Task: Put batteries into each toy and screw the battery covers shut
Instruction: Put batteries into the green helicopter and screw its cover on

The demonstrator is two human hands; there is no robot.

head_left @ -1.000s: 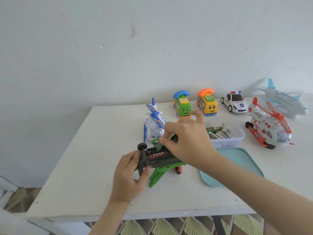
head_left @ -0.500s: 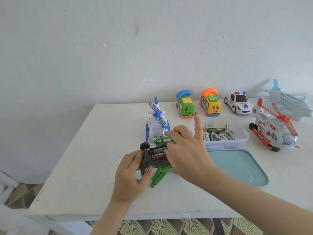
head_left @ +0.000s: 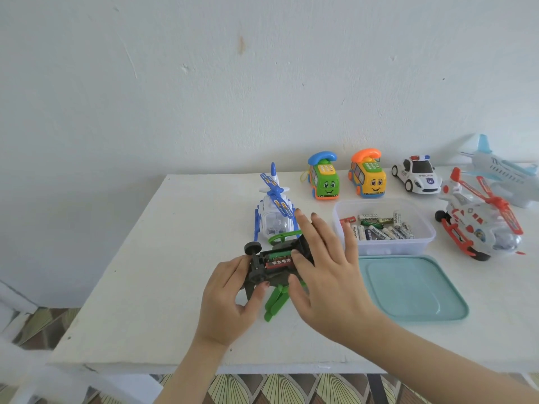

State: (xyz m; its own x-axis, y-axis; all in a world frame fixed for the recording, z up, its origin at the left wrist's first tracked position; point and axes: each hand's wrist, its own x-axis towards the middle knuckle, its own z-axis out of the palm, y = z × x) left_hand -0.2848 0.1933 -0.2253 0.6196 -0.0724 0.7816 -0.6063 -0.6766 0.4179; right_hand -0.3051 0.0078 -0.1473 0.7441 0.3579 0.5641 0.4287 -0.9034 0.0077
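Nearest me, my left hand (head_left: 230, 298) grips the upturned green helicopter (head_left: 262, 272) at the table's (head_left: 140, 287) front. My right hand (head_left: 329, 272), fingers spread straight, touches its two seated batteries (head_left: 278, 258). Beyond lie one teal lid (head_left: 408, 287), one battery tub (head_left: 388, 246) and six other toys (head_left: 323, 182).

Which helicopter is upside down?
The green helicopter, which the left hand holds and the right hand touches. Its belly faces up, showing batteries. The blue helicopter and red helicopter stand upright on their skids.
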